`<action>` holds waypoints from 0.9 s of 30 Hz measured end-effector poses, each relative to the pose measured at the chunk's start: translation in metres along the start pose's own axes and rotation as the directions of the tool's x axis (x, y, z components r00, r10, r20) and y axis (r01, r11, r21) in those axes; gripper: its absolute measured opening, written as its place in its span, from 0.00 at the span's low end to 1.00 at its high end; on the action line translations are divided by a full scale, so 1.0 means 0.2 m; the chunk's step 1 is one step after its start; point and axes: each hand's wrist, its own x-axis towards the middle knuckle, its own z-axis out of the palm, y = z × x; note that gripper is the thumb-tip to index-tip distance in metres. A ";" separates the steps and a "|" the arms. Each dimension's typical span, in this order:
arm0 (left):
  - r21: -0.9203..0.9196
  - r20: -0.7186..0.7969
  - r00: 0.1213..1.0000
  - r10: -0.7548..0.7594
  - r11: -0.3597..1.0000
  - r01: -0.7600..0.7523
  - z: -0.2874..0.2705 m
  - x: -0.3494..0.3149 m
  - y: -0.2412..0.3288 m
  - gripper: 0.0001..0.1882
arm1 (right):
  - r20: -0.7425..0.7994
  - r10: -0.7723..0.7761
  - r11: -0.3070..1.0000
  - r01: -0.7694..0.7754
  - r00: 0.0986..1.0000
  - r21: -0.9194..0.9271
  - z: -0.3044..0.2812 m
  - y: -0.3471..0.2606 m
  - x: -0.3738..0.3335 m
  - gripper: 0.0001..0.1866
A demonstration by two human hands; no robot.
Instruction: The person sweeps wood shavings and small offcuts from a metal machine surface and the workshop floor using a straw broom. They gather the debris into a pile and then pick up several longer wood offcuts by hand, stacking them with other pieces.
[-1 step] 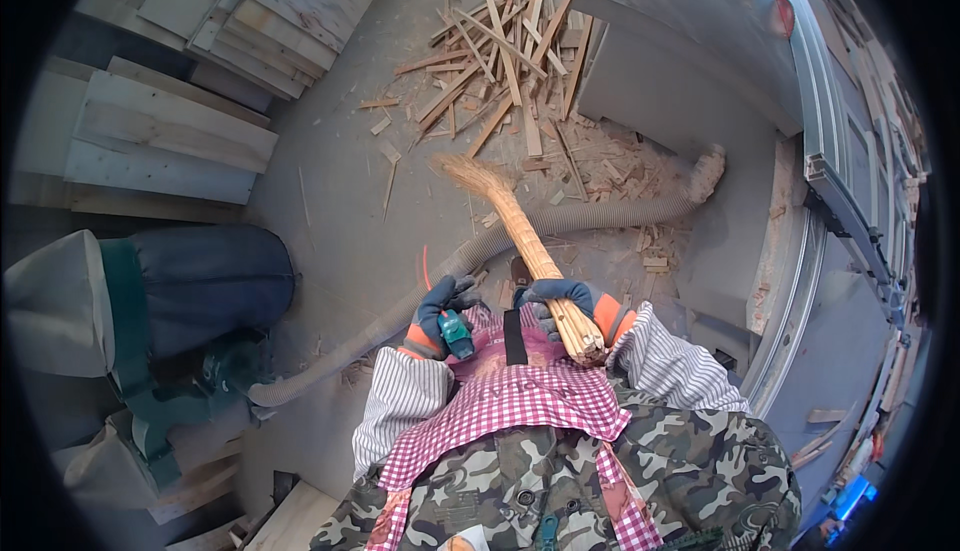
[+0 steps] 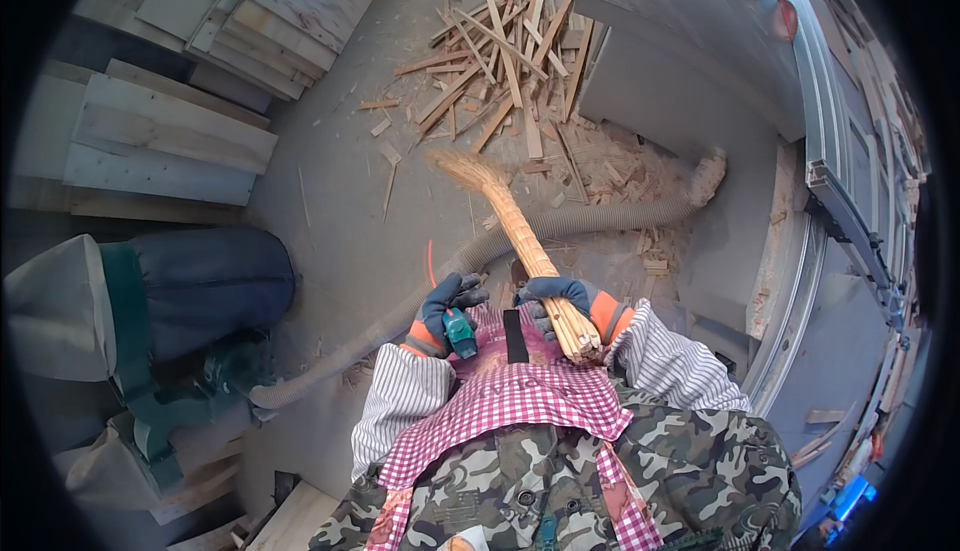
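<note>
Dusty concrete floor [image 2: 330, 241] shows nothing changed from the earlier frame. Right hand [image 2: 560, 296] stays clamped on the straw broom [image 2: 515, 226], its bristles ahead beside wood scraps [image 2: 500, 71]. Left hand [image 2: 445, 311] still clutches a small teal tool [image 2: 460, 333].

Lower broom [image 2: 520, 236] handle under the right hand [image 2: 560, 296] (small teal object's [image 2: 458, 331] kind indiscernible).

Ahead of my fingers I see a heap of wood offcuts [image 2: 505, 71] on the grey floor [image 2: 330, 221], with a ribbed dust hose [image 2: 600, 219] crossing just beyond them. Far off to their left lie stacked boards [image 2: 170, 136]; nearer on that side sits a dust collector bag [image 2: 190, 286]. Right of them runs a metal machine rail [image 2: 840, 171].
</note>
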 end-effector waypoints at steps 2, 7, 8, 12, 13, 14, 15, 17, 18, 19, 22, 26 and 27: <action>0.087 -0.014 0.999 0.039 0.995 -0.038 0.13 0.05 0.13 0.25 | -0.111 -0.016 0.978 -0.008 0.994 -0.206 0.14 -0.15 0.04 0.15; -0.034 -0.061 0.997 -0.056 0.998 0.054 0.28 0.24 0.49 0.26 | -0.112 -0.031 0.932 -0.011 0.993 -0.361 0.42 -0.39 0.10 0.18; -0.074 -0.022 0.998 -0.057 0.996 0.055 0.29 0.28 0.52 0.26 | -0.098 -0.012 0.925 -0.027 0.995 -0.380 0.45 -0.43 0.12 0.20; -0.264 0.314 0.949 -0.036 0.957 0.123 0.27 0.55 0.74 0.28 | 0.096 -0.030 0.900 0.068 0.995 -0.430 0.58 -0.62 0.32 0.18; -0.282 0.223 0.973 0.059 0.959 0.007 0.26 0.62 0.81 0.23 | 0.108 -0.004 0.887 0.053 0.994 -0.459 0.61 -0.68 0.39 0.19; -0.271 0.237 0.967 0.094 0.962 -0.028 0.23 0.67 0.90 0.24 | 0.121 0.005 0.891 0.050 0.993 -0.451 0.65 -0.75 0.46 0.17; -0.236 0.289 0.954 0.082 0.972 -0.012 0.19 0.73 0.99 0.25 | 0.068 0.037 0.875 0.001 0.997 -0.484 0.69 -0.82 0.54 0.18; -0.200 0.298 0.954 0.012 0.979 0.050 0.11 0.83 1.21 0.24 | 0.035 0.073 0.890 -0.049 0.997 -0.454 0.78 -0.97 0.72 0.19; -0.261 0.363 0.931 -0.035 0.955 0.138 0.08 0.89 1.31 0.21 | 0.012 0.068 0.872 -0.053 0.998 -0.487 0.84 -1.05 0.81 0.21; -0.270 0.360 0.932 -0.051 0.950 0.156 0.04 0.98 1.43 0.19 | -0.001 -0.027 0.835 0.022 1.000 -0.549 0.89 -1.13 0.90 0.23; -0.298 0.255 0.960 -0.120 0.934 0.196 -0.06 1.14 1.72 0.15 | -0.096 -0.016 0.798 -0.045 0.995 -0.601 1.06 -1.36 1.16 0.28; -0.306 0.268 0.950 -0.157 0.922 0.239 -0.18 1.32 2.12 0.16 | -0.160 0.038 0.889 -0.107 0.986 -0.446 1.16 -1.60 1.50 0.28; -0.282 0.230 0.966 -0.119 0.942 0.183 -0.19 1.38 2.18 0.16 | -0.120 -0.231 0.769 0.106 0.965 -0.631 1.13 -1.65 1.58 0.26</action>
